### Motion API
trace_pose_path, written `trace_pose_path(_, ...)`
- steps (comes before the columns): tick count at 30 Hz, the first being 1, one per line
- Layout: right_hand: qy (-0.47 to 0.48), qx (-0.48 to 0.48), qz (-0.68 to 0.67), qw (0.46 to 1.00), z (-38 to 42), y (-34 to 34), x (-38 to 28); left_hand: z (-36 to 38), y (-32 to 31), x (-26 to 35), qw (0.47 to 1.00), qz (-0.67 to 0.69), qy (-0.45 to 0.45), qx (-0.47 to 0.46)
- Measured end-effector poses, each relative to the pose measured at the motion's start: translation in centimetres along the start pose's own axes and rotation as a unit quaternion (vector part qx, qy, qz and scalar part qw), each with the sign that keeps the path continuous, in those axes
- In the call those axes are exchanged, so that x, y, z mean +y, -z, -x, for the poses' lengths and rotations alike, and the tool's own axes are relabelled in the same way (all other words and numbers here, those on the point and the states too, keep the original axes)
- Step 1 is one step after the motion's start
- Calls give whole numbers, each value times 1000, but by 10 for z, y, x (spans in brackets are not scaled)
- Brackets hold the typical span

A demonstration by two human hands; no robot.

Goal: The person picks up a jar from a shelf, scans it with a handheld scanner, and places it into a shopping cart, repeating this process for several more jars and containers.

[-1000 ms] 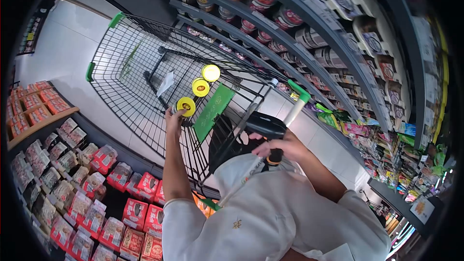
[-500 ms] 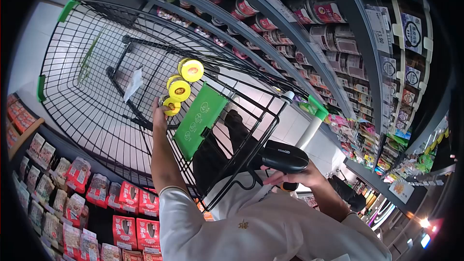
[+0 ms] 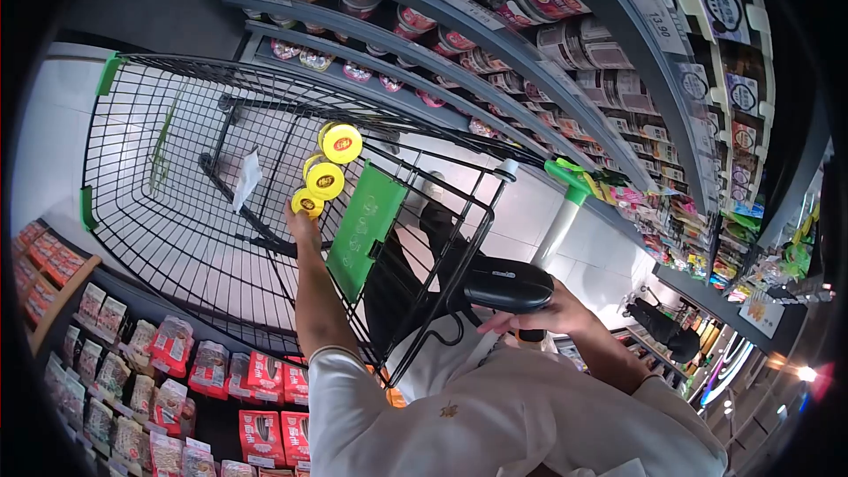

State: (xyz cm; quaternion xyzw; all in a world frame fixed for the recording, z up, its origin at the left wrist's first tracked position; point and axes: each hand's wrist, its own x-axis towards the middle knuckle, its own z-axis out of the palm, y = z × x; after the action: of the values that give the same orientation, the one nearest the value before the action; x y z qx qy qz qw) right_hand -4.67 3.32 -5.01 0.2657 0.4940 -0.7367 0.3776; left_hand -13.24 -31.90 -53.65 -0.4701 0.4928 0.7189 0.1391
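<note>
My left hand (image 3: 303, 228) reaches into the shopping cart (image 3: 190, 252), its fingers closed around a yellow-lidded jar (image 3: 307, 204). Beside that jar stand more yellow-lidded jars (image 3: 325, 180), in a short row along the green seat flap (image 3: 367, 230). The lids face up towards me; the jar bodies are mostly hidden. My right hand (image 3: 555, 311) is at the cart handle (image 3: 556, 230), gripping it by the black handle housing (image 3: 508, 284). Part of the right hand is hidden behind this housing.
A white slip of paper (image 3: 248, 178) lies in the cart. Shelves with packaged jars and tubs (image 3: 565, 44) run along the right. Red snack bags (image 3: 262, 437) fill a low display at the lower left. A person in dark clothes (image 3: 662, 329) is farther back on the right.
The view has shifted, so the shelves and the snack display sit differently in it. My left hand is still at the nearest jar, and my right hand stays at the handle.
</note>
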Motion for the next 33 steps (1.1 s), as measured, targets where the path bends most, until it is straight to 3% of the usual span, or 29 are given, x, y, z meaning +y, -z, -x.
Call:
trace_pose_path(1, 5, -3, 4, 1000, 0, 1, 0, -3, -1, -10, 998, 36, -33, 31)
trace_pose_path(6, 6, -6, 38, 999, 3, -1, -4, -22, 14, -23, 975, -181, 87, 99)
trace_pose_path(7, -3, 9, -11, 1000, 5, -5, -8, -29, 17, -28, 960, -226, 116, 113)
trace_pose_path(9, -12, -16, 27, 999, 6, 2, 1, -36, 26, -39, 946, -245, 38, 209)
trace_pose_path(10, -12, -25, 47, 999, 6, 7, 3, -3, 17, -7, 952, -260, 33, 157)
trace_pose_path(12, 33, -23, 52, 998, 11, 2, 1, 35, -11, 32, 894, -317, -33, 314)
trace_pose_path(13, 11, -36, 45, 998, 10, 4, 5, -3, 20, 22, 914, -288, -160, 238)
trace_pose_path(14, -12, -51, 38, 998, 7, 9, 11, 81, -28, 73, 877, -303, -251, 276)
trace_pose_path(16, 9, -79, 40, 996, 16, 10, 3, 111, -45, 107, 839, -298, -342, 302)
trace_pose_path(18, 10, -79, 42, 996, 21, 10, -2, 198, -103, 162, 858, -237, -367, 269)
trace_pose_path(21, 52, -85, 40, 994, 20, 16, 12, 322, -186, 221, 818, -185, -530, 125)
trace_pose_path(23, 101, -74, 29, 992, 14, 18, 28, 399, -241, 253, 802, -177, -569, -38)
trace_pose_path(26, 137, -48, 123, 982, 21, 31, 27, 503, -320, 278, 717, -152, -647, -209)
trace_pose_path(27, 164, -42, 115, 979, 21, 38, 29, 530, -341, 286, 653, -173, -698, -237)
trace_pose_path(29, 214, -33, 100, 971, 21, 53, 31, 601, -384, 299, 598, -175, -739, -256)
trace_pose_path(33, 272, 7, 33, 962, 60, 73, 13, 685, -464, 322, 559, -116, -770, -285)
